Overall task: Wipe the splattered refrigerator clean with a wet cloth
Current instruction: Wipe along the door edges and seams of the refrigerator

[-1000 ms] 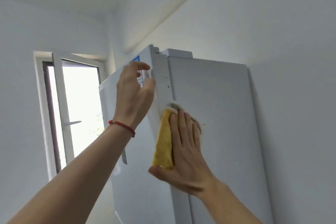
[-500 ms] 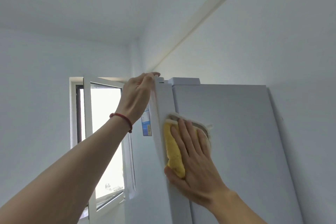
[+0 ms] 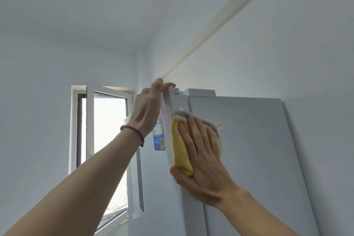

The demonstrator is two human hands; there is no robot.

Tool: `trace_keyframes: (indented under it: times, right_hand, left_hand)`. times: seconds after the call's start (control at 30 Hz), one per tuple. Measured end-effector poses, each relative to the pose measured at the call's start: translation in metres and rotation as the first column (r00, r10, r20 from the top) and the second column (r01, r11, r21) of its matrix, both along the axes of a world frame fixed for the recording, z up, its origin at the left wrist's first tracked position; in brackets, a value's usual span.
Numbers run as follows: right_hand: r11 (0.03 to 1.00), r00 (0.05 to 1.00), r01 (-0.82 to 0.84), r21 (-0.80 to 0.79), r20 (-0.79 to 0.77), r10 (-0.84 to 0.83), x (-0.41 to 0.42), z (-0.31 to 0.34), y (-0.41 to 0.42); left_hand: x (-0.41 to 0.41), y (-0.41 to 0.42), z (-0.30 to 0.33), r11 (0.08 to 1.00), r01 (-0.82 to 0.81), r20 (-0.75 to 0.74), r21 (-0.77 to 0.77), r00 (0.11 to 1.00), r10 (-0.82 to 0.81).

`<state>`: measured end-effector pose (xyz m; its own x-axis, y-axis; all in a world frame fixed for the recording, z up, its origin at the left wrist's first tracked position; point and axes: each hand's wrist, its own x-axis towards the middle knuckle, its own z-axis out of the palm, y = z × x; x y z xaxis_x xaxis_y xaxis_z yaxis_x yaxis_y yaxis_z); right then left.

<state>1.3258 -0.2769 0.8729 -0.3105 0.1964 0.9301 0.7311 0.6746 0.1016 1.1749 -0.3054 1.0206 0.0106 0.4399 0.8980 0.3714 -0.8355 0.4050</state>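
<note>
The cloth point(image 3: 181, 148), yellow on its near face with a grey-and-white edge showing past the fingertips, lies flat against the upper side of the refrigerator point(image 3: 249, 149), close to its front corner and not far below the top. The right hand point(image 3: 203, 161) presses it there with fingers straight and spread, palm flat, thumb tucked under the cloth's lower end. The left hand point(image 3: 148, 110) reaches up beside it, its fingertips hooked over the top front corner of the cabinet, seemingly bracing; a red bracelet point(image 3: 134, 133) circles that wrist. A blue-and-white label point(image 3: 159, 136) sits on the fridge door just left of the cloth. Behind, a window point(image 3: 107, 140) stands open

The step in hand appears to be wiping the upper side panel. No splatter is plainly visible on the grey surface, so how much remains is hard to judge. The next move likely calls for steady flat pressure while sweeping the cloth across or down the panel, keeping the left-hand brace
</note>
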Motion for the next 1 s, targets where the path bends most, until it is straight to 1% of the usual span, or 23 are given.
trace_keyframes:
  times: [0.07,0.13,0.17,0.23,0.3,0.33,0.4,0.43,0.5,0.57,0.6,0.67,0.77,0.83,0.87,0.93,1.0]
  right_hand:
    - [0.998,1.0,0.024,-0.051,-0.01,-0.024,-0.005,0.018,-0.006]
    - [0.996,0.997,-0.008,-0.088,-0.077,0.001,-0.015,0.055,-0.009]
    - [0.996,0.994,-0.019,-0.091,-0.108,0.01,-0.02,0.07,-0.008]
    - [0.998,0.989,0.001,-0.06,-0.145,-0.009,-0.026,0.08,-0.003]
    - [0.998,0.987,0.053,-0.045,-0.151,-0.059,-0.027,0.057,0.003]
    - [0.998,0.987,0.06,-0.035,-0.144,-0.064,-0.026,0.037,0.003]
    - [0.998,0.991,0.001,-0.057,-0.132,-0.009,-0.023,-0.01,-0.002]
    - [0.995,0.991,-0.05,-0.086,-0.128,0.039,-0.019,-0.034,-0.003]
    - [0.975,0.985,-0.124,-0.184,-0.141,0.098,-0.011,-0.087,-0.008]
    - [0.95,0.984,-0.13,-0.284,-0.159,0.087,-0.003,-0.135,-0.012]
    - [0.942,0.983,-0.134,-0.309,-0.164,0.086,0.001,-0.147,-0.012]
    - [0.938,0.986,-0.119,-0.325,-0.149,0.074,0.004,-0.144,-0.014]
    - [0.961,0.991,-0.104,-0.257,-0.111,0.077,-0.001,-0.079,-0.014]
    - [0.974,0.996,-0.077,-0.212,-0.067,0.064,-0.001,-0.039,-0.014]
    - [0.977,0.998,-0.063,-0.203,-0.04,0.056,0.002,-0.031,-0.014]
    - [0.977,0.998,-0.058,-0.204,0.025,0.065,0.009,-0.044,-0.013]
    - [0.97,0.995,-0.046,-0.238,0.078,0.067,0.015,-0.092,-0.015]
  left_hand:
    - [0.001,0.0,-0.001,1.0,0.021,0.003,0.002,1.0,-0.021]
    - [0.0,0.002,0.0,0.999,0.036,-0.005,0.008,0.999,-0.036]
    - [0.0,0.002,-0.001,0.999,0.029,-0.01,0.021,1.0,-0.029]
    - [0.0,0.0,-0.003,0.999,0.029,-0.025,0.031,0.999,-0.029]
    - [-0.002,0.002,-0.01,1.0,0.022,-0.092,0.007,0.996,-0.021]
    - [-0.003,0.0,-0.014,1.0,-0.025,-0.157,0.016,0.987,0.027]
    - [-0.005,-0.005,-0.02,0.987,-0.145,-0.317,0.074,0.935,0.161]
    - [-0.005,-0.008,-0.02,0.979,-0.177,-0.356,0.103,0.912,0.202]
    - [-0.009,-0.011,-0.024,0.974,-0.193,-0.376,0.117,0.899,0.223]
    - [-0.014,-0.014,-0.038,0.96,-0.227,-0.368,0.163,0.889,0.273]
    - [-0.016,-0.015,-0.048,0.945,-0.252,-0.354,0.21,0.881,0.314]
    - [-0.02,-0.016,-0.077,0.916,-0.279,-0.328,0.289,0.87,0.369]
    - [-0.029,-0.016,-0.111,0.894,-0.276,-0.301,0.354,0.871,0.388]
    - [-0.034,-0.014,-0.126,0.872,-0.272,-0.321,0.407,0.851,0.415]
    - [-0.037,-0.014,-0.131,0.856,-0.267,-0.344,0.443,0.831,0.437]
    - [-0.04,-0.016,-0.141,0.829,-0.242,-0.407,0.504,0.78,0.475]
    - [-0.042,-0.019,-0.151,0.815,-0.219,-0.47,0.537,0.724,0.504]
